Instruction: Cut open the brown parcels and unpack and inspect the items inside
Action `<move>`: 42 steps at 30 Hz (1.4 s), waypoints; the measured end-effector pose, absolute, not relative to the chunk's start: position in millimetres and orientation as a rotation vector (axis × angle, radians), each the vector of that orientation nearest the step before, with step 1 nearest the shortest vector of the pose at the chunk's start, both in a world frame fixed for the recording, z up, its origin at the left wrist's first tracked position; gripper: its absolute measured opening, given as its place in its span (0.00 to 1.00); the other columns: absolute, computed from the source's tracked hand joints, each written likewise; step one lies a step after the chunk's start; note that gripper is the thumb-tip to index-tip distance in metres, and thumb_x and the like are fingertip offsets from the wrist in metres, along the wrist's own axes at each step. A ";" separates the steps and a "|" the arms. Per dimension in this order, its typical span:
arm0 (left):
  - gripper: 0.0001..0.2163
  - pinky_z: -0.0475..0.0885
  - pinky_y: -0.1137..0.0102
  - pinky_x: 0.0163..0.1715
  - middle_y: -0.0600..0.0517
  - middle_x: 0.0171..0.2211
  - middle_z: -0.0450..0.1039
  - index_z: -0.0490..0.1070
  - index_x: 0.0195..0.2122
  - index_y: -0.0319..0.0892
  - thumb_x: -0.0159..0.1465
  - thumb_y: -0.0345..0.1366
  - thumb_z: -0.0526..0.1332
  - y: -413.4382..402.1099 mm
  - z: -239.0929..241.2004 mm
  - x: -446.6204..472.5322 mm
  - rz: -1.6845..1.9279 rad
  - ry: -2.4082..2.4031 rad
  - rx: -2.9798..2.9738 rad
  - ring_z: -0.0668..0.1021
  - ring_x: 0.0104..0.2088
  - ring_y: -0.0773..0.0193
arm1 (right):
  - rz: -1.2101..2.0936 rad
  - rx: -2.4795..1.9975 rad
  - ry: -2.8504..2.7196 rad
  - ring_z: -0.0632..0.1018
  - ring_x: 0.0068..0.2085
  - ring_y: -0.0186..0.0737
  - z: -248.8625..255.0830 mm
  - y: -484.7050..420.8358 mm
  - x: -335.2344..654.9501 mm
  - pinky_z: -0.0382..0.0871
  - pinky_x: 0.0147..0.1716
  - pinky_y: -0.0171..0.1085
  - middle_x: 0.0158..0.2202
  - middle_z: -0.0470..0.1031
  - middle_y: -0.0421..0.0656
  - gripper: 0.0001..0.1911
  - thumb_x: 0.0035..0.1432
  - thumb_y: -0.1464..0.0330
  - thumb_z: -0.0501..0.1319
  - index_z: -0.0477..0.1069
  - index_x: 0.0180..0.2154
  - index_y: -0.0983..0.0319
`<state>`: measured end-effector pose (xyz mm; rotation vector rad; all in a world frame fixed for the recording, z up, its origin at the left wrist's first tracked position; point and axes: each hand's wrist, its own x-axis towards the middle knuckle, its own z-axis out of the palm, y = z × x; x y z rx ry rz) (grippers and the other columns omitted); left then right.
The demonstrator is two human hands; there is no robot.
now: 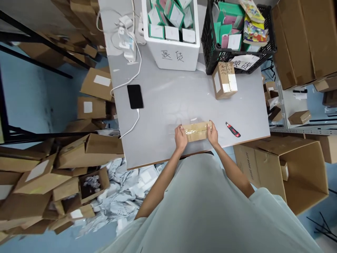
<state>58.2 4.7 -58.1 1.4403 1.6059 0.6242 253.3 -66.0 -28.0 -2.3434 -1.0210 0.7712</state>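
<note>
Between my two hands is a small brown cardboard box (pixel 197 131) with shiny clear tape along its top, close to the front edge of the grey table (pixel 163 102). My left hand (pixel 181 137) is closed on its left end. The right end is gripped by my right hand (pixel 212 133), thumb on top. Lying to the right of my right hand is a red and black box cutter (pixel 233 129). Farther back stands another taped cardboard box (pixel 224 80) with handwriting and white labels.
A white bin (pixel 173 56) and a black crate (pixel 210 52), both holding green-and-white boxes, stand at the back. A phone (pixel 135 96) with a white cable and a power strip (pixel 129 45) lie left. Cartons (pixel 89 151) crowd the left floor; a large open carton (pixel 263 168) stands right.
</note>
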 end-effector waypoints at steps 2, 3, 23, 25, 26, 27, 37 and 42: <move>0.25 0.69 0.54 0.70 0.33 0.63 0.77 0.74 0.64 0.37 0.82 0.43 0.43 2.5 -57.1 67.1 0.676 1.626 1.393 0.77 0.67 0.47 | 0.724 -2.367 -1.037 0.74 0.73 0.48 -27.6 -66.6 252.7 0.69 0.70 0.46 0.75 0.71 0.55 0.37 0.82 0.52 0.40 0.61 0.77 0.65; 0.24 0.69 0.54 0.70 0.33 0.64 0.77 0.74 0.64 0.36 0.82 0.43 0.44 1.6 -56.4 69.7 0.698 1.631 1.380 0.77 0.67 0.47 | 0.698 -2.377 -1.048 0.74 0.73 0.48 -27.7 -67.3 252.5 0.69 0.70 0.45 0.75 0.71 0.55 0.36 0.82 0.53 0.40 0.62 0.77 0.65; 0.19 0.73 0.60 0.57 0.39 0.51 0.83 0.79 0.52 0.41 0.83 0.44 0.50 -0.9 -54.5 75.9 0.699 1.911 1.391 0.82 0.53 0.51 | 0.708 -2.301 -1.181 0.68 0.76 0.46 -42.8 -69.9 256.7 0.66 0.73 0.46 0.74 0.69 0.57 0.37 0.83 0.57 0.33 0.55 0.80 0.66; 0.19 0.72 0.61 0.56 0.40 0.48 0.83 0.79 0.49 0.42 0.83 0.44 0.50 -0.2 -52.7 75.8 0.686 1.924 1.398 0.82 0.52 0.51 | 0.707 -2.273 -1.188 0.68 0.76 0.46 -45.9 -69.9 255.4 0.65 0.74 0.46 0.74 0.69 0.58 0.38 0.83 0.57 0.31 0.56 0.80 0.67; 0.18 0.71 0.61 0.56 0.40 0.47 0.83 0.79 0.47 0.42 0.82 0.44 0.50 0.2 -51.6 75.6 0.677 1.929 1.400 0.81 0.51 0.52 | 0.710 -2.257 -1.188 0.68 0.76 0.46 -47.4 -69.9 254.4 0.64 0.74 0.46 0.74 0.68 0.58 0.38 0.83 0.56 0.31 0.56 0.80 0.67; 0.18 0.71 0.62 0.55 0.41 0.46 0.83 0.78 0.46 0.43 0.82 0.44 0.50 0.6 -50.5 75.3 0.665 1.937 1.400 0.81 0.50 0.52 | 0.715 -2.239 -1.186 0.67 0.76 0.46 -48.9 -69.8 253.8 0.64 0.74 0.47 0.74 0.68 0.58 0.38 0.83 0.56 0.31 0.56 0.80 0.67; 0.18 0.69 0.62 0.49 0.43 0.40 0.81 0.72 0.37 0.45 0.82 0.44 0.50 2.8 -43.5 76.8 0.619 1.987 1.422 0.80 0.42 0.53 | 0.503 -2.410 -1.404 0.60 0.79 0.60 -69.8 -119.3 378.0 0.59 0.76 0.60 0.78 0.60 0.65 0.35 0.80 0.55 0.51 0.61 0.76 0.70; 0.19 0.71 0.62 0.51 0.43 0.40 0.82 0.73 0.37 0.45 0.82 0.45 0.50 3.0 -46.1 74.6 0.611 1.975 1.396 0.81 0.44 0.53 | 0.521 -2.651 -1.397 0.67 0.72 0.62 -85.1 -177.0 451.4 0.65 0.71 0.58 0.73 0.64 0.68 0.33 0.73 0.60 0.61 0.67 0.72 0.71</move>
